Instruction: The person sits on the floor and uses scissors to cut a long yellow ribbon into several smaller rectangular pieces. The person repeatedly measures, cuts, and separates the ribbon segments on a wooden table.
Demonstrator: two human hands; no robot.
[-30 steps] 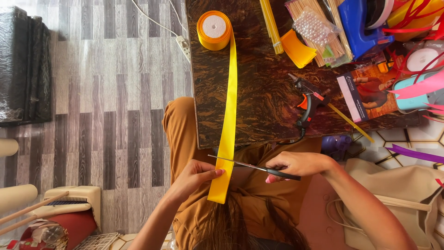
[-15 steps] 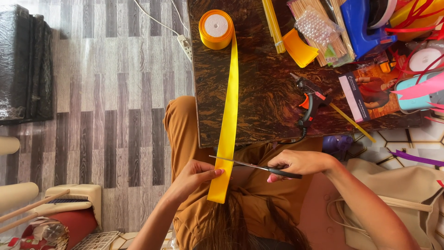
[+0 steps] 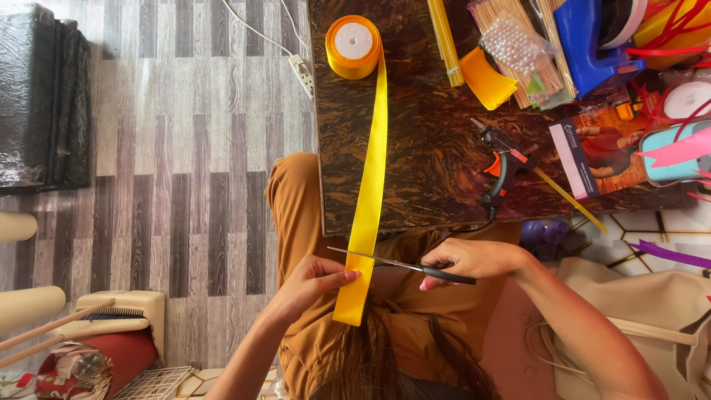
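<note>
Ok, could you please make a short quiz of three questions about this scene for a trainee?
1. True or false: the right hand holds the scissors.
2. The left hand pinches which thing? A) the glue gun B) the yellow ribbon C) the blue dispenser
3. Where does the ribbon roll stand?

Key:
1. True; the blades lie across the yellow ribbon.
2. B, near its free end; the glue gun lies untouched on the table.
3. On the dark table, at its far left corner.
</note>
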